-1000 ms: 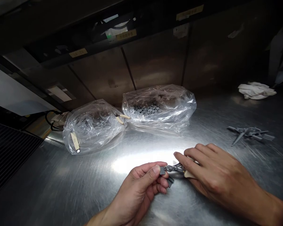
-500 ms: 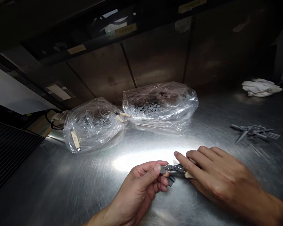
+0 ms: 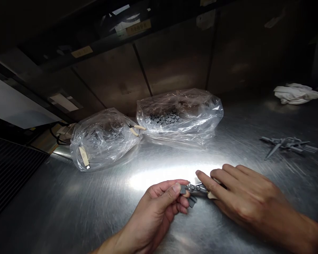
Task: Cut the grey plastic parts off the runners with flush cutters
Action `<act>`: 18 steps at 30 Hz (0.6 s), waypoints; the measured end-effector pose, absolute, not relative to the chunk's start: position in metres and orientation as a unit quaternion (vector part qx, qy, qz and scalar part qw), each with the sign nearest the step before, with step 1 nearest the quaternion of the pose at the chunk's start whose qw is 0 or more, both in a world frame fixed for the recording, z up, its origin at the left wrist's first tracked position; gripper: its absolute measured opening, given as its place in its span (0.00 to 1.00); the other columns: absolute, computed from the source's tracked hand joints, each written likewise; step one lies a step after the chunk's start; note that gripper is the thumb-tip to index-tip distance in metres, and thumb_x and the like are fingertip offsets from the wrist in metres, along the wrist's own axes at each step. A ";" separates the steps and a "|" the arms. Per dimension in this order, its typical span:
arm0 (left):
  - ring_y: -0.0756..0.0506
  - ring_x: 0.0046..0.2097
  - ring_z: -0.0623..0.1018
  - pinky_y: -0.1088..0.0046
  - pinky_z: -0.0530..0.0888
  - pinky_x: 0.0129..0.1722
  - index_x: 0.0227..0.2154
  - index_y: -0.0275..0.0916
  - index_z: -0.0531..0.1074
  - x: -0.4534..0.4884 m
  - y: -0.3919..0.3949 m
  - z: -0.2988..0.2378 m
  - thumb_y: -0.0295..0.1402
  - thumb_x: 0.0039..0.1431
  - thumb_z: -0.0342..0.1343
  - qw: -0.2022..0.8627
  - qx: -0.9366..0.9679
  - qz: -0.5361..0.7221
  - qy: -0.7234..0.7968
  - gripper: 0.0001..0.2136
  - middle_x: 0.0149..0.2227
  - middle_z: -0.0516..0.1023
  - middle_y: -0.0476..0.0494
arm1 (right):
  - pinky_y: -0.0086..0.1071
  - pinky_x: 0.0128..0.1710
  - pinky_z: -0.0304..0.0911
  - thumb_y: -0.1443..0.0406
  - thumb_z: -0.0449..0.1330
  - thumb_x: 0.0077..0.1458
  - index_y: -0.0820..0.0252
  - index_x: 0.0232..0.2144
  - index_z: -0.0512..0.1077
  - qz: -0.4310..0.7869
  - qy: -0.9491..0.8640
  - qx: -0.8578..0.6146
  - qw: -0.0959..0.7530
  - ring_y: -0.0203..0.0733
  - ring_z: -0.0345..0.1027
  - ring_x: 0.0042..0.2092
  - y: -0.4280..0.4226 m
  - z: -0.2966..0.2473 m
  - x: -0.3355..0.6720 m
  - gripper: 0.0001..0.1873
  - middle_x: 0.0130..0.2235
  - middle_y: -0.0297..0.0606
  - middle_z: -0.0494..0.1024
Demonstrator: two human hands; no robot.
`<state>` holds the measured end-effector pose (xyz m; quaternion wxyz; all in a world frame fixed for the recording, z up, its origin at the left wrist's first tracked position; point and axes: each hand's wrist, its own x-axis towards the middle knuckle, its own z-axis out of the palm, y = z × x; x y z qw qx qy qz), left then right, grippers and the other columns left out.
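At about 6 o'clock in the view, the left hand (image 3: 159, 208) pinches a small grey plastic part (image 3: 184, 190) between thumb and forefinger, the other fingers curled beneath it. The part is blocky and matt, with a second grey lug hanging just below. Touching it from 3 o'clock is the metal nose of a pair of nippers (image 3: 197, 188), whose cream handles disappear into the right hand (image 3: 243, 197). That hand is wrapped round the handles, with the index finger laid straight along the tool. Whether the blades have bitten into the part cannot be told.

All this sits low over a brushed steel table (image 3: 69, 211), scuffed with fine swirls and glaring white under a lamp just beyond the hands. At 9 o'clock lies a dark ribbed mat (image 3: 10, 169). At 11 o'clock is a crinkled clear plastic bag (image 3: 103, 139) of grey pieces. At 12 o'clock a larger bag (image 3: 180, 113), touching the first, holds small square grey blocks. Behind them rises a dull metal back panel (image 3: 175, 60) under a dark shelf. At 2 o'clock lies a spiky grey sprue (image 3: 288, 145), and beyond it is a crumpled white rag (image 3: 295, 93).
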<state>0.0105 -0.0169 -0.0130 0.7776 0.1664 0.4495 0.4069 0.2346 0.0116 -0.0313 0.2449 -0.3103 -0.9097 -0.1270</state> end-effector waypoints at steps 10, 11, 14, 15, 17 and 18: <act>0.52 0.32 0.77 0.78 0.74 0.36 0.41 0.30 0.83 0.009 -0.016 -0.010 0.32 0.59 0.69 0.783 0.162 0.411 0.439 0.10 0.32 0.81 0.42 | 0.37 0.30 0.57 0.72 0.53 0.65 0.66 0.49 0.74 -0.072 -0.898 -0.343 0.266 0.41 0.66 0.30 0.013 -0.027 0.236 0.13 0.30 0.37 0.73; 0.52 0.32 0.78 0.77 0.74 0.36 0.41 0.30 0.83 0.009 -0.016 -0.009 0.32 0.59 0.69 0.783 0.160 0.411 0.439 0.10 0.33 0.81 0.42 | 0.37 0.31 0.57 0.72 0.54 0.65 0.65 0.48 0.74 -0.068 -0.895 -0.350 0.268 0.41 0.66 0.30 0.013 -0.027 0.236 0.13 0.30 0.37 0.73; 0.52 0.32 0.78 0.77 0.75 0.36 0.41 0.30 0.83 0.009 -0.016 -0.009 0.31 0.59 0.69 0.782 0.152 0.414 0.441 0.10 0.34 0.82 0.41 | 0.38 0.32 0.57 0.72 0.55 0.63 0.62 0.47 0.75 -0.060 -0.888 -0.363 0.274 0.42 0.66 0.31 0.012 -0.026 0.234 0.13 0.31 0.37 0.73; 0.52 0.32 0.78 0.77 0.75 0.36 0.41 0.30 0.83 0.010 -0.016 -0.010 0.31 0.59 0.69 0.781 0.149 0.415 0.441 0.10 0.34 0.82 0.41 | 0.38 0.32 0.56 0.72 0.55 0.62 0.62 0.46 0.75 -0.057 -0.887 -0.365 0.277 0.42 0.65 0.31 0.012 -0.025 0.232 0.13 0.31 0.37 0.73; 0.52 0.32 0.79 0.77 0.76 0.36 0.41 0.29 0.83 0.010 -0.016 -0.010 0.30 0.59 0.68 0.781 0.149 0.415 0.443 0.10 0.33 0.82 0.41 | 0.39 0.33 0.55 0.72 0.55 0.62 0.62 0.46 0.75 -0.046 -0.887 -0.363 0.282 0.43 0.65 0.31 0.012 -0.024 0.230 0.13 0.31 0.37 0.73; 0.52 0.32 0.79 0.77 0.76 0.36 0.41 0.29 0.83 0.010 -0.016 -0.010 0.30 0.60 0.68 0.779 0.149 0.416 0.444 0.10 0.32 0.82 0.41 | 0.39 0.33 0.55 0.72 0.55 0.62 0.62 0.47 0.75 -0.040 -0.887 -0.361 0.284 0.43 0.65 0.32 0.012 -0.024 0.229 0.13 0.31 0.37 0.73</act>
